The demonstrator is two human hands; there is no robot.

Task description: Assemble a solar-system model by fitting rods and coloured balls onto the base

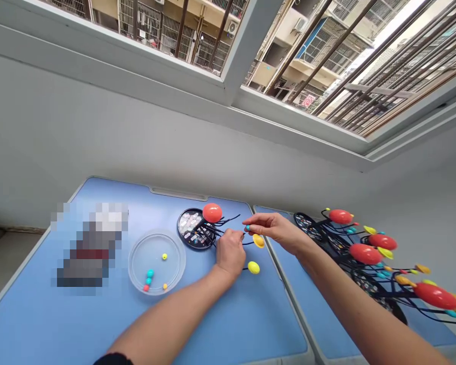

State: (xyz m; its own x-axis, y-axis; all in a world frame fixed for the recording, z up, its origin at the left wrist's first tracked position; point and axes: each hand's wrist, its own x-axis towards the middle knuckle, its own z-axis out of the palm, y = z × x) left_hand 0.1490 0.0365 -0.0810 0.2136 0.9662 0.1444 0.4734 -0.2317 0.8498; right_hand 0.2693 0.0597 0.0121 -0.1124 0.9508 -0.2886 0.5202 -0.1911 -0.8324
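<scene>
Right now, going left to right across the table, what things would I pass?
A blurred patch → clear dish → black base → left hand → right hand pinching a teal bead → red-ball toys.

Bench [79, 324] light blue with a pale grey rim; second bench [289, 289] same blue. Clear dish [131, 263] mid-bench, beads inside: yellow bead [164, 256], teal ones [150, 274], red one [146, 288]. Round base [192, 230] toward the far edge is black with whitish-pink patches on top. Oval ball [212, 212] above it red-orange. Black wires [228, 220] spread from the base. Teal bead [247, 228] at right hand [275, 229]. Yellow cup piece [258, 241], yellow oval bead [253, 267] near the right edge. Finished models [365, 252] on the second bench: black stems, red-orange ovals, yellow, orange and teal bits. Wall [99, 132] pale grey.
</scene>
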